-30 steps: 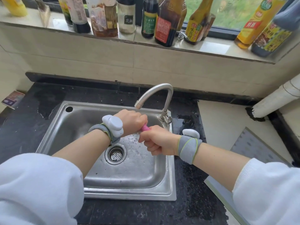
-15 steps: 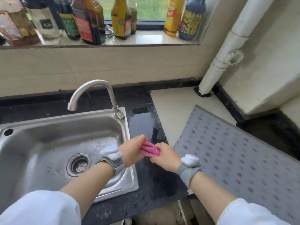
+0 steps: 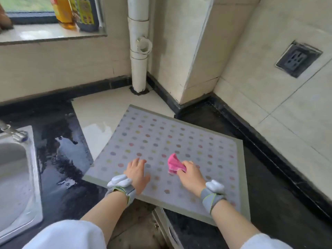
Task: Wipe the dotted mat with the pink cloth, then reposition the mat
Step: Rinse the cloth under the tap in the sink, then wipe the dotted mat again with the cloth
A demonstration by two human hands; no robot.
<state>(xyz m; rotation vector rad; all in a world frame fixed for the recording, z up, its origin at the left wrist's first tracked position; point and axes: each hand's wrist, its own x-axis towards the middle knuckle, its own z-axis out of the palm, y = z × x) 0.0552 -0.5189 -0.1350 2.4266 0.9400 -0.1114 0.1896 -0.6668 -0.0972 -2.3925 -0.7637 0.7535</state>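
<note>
The dotted mat (image 3: 172,141), pale grey with coloured dots and a green border, lies skewed on the counter, its near edge overhanging the counter's front. My left hand (image 3: 138,172) rests flat on the mat's near left part, fingers spread, holding nothing. My right hand (image 3: 190,175) grips the crumpled pink cloth (image 3: 174,163) and holds it against the mat near its middle front.
A steel sink (image 3: 16,177) sits at the left, with wet black counter (image 3: 59,146) between it and the mat. A white pipe (image 3: 139,51) stands in the back corner. Bottles (image 3: 75,13) line the window sill. A wall socket (image 3: 297,58) is at the right.
Both hands left the sink, where they wrung the cloth together, and moved right onto the mat. The left hand let go of the cloth; the right hand kept it.
</note>
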